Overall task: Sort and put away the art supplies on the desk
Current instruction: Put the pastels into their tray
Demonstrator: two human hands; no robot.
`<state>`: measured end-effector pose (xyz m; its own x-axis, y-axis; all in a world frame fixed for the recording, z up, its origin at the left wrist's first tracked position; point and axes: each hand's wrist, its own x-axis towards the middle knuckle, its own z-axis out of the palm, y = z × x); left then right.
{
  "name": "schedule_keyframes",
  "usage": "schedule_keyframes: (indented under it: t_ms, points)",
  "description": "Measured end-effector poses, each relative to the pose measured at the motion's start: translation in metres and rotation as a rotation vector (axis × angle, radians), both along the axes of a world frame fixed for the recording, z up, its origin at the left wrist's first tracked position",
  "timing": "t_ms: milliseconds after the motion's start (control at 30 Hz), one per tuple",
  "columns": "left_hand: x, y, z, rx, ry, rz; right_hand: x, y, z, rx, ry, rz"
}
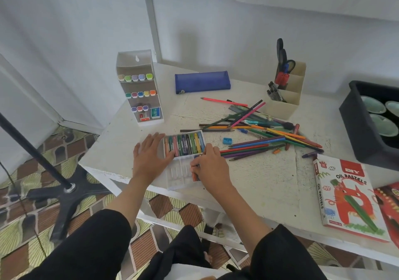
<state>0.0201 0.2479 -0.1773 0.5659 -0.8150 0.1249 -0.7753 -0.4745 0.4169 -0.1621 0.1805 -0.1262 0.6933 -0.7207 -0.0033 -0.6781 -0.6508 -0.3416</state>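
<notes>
While bracing white plastic pastel tray [179, 177] with flat left hand [151, 153], pinch orange oil pastel [195, 177] over near row in right hand [210, 165]. Count far row filled, near row nearly vacant, loose coloured pencils [269, 143] at right unsorted.

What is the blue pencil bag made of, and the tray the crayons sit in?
The blue pencil bag looks like soft woven fabric, matte, maybe mesh: it sags a little and has a small zip pull at one corner. The tray looks like thin moulded plastic, pale and partly see-through, with glossy ridged slots. The crayons look waxy, probably paper-wrapped.
</notes>
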Motion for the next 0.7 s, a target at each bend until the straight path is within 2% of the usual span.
schedule_keyframes:
  t_ms: [167, 233, 300, 500, 700]
  points:
    - [0.002, 0.000, -0.002, 0.001, 0.002, -0.001, -0.013, -0.012, 0.001, 0.165, -0.153, -0.021]
    - [0.003, -0.001, -0.004, -0.002, 0.001, -0.004, -0.027, -0.021, -0.003, 0.222, -0.299, -0.161]
    - [0.003, -0.002, -0.005, -0.008, -0.004, -0.001, -0.046, -0.037, -0.010, 0.178, -0.393, -0.343]
    - [0.003, -0.002, -0.005, -0.019, -0.009, -0.001, -0.115, -0.084, -0.017, 0.019, -0.439, -0.728]
    - [0.002, -0.002, -0.004, -0.022, -0.011, 0.003, -0.132, -0.101, -0.028, 0.060, -0.414, -0.824]
